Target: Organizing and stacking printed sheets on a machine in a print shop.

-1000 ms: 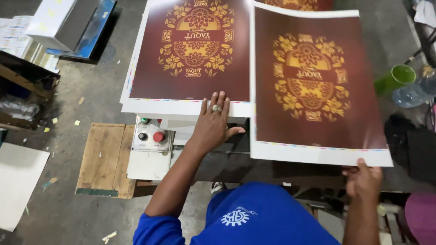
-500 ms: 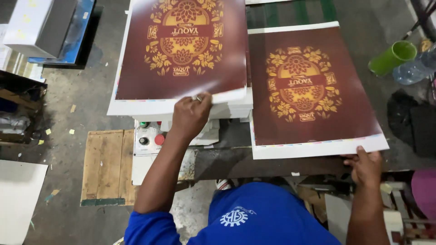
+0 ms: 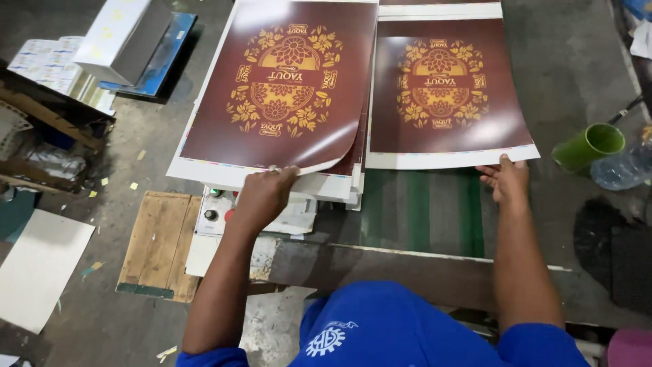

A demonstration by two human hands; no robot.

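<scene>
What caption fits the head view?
Left hand lifts the top printed sheet off a stack; right hand touches another sheet on the green belt.

Both bare arms reach forward from blue short sleeves. The left hand (image 3: 263, 197) curls in a pinching grip; the right hand (image 3: 506, 180) lies flatter, fingers extended.

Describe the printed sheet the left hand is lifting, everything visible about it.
The lifted sheet is a large glossy print, dark maroon with a gold floral oval design and a white border. It looks like thin, flexible card or paper. Its near right corner curls upward off the stack of sheets beneath. The left hand grips its near edge; the rest lies flat on the stack.
</scene>
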